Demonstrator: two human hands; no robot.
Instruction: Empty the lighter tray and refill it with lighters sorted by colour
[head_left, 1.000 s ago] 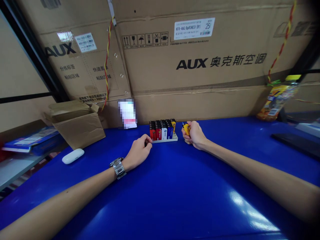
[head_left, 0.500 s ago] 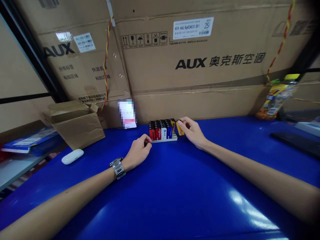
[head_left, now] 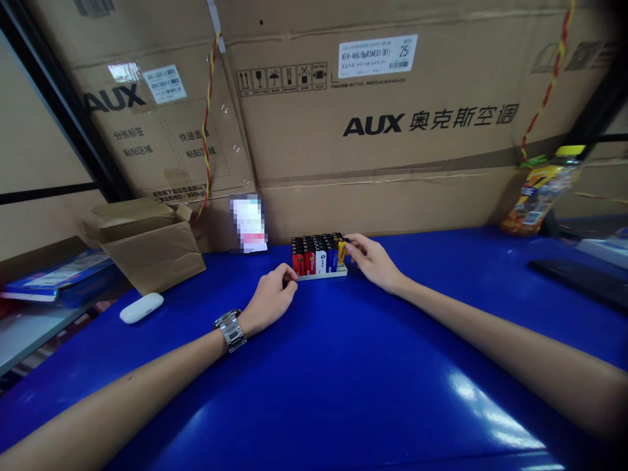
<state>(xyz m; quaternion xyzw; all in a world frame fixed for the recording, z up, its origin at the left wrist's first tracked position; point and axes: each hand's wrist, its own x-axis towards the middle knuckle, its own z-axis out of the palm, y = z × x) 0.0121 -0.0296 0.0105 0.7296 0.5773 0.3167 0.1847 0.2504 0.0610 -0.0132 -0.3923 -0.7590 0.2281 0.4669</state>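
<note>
A small pale tray (head_left: pixel 324 274) stands on the blue table (head_left: pixel 343 366), filled with several upright lighters in red, white, blue and yellow. My right hand (head_left: pixel 373 262) pinches a yellow lighter (head_left: pixel 341 251) at the tray's right end, in line with the others. My left hand (head_left: pixel 271 300), with a metal watch on its wrist, rests curled on the table and its fingertips touch the tray's left front corner.
Large AUX cardboard boxes (head_left: pixel 383 124) wall off the back. An open small carton (head_left: pixel 147 245) and a white case (head_left: pixel 141 307) lie at the left. A snack jar (head_left: pixel 542 190) and a dark flat object (head_left: pixel 579 281) sit at the right.
My right hand carried the yellow lighter leftward from beside the tray to the tray's right end. My left hand stayed at the tray's left corner.
</note>
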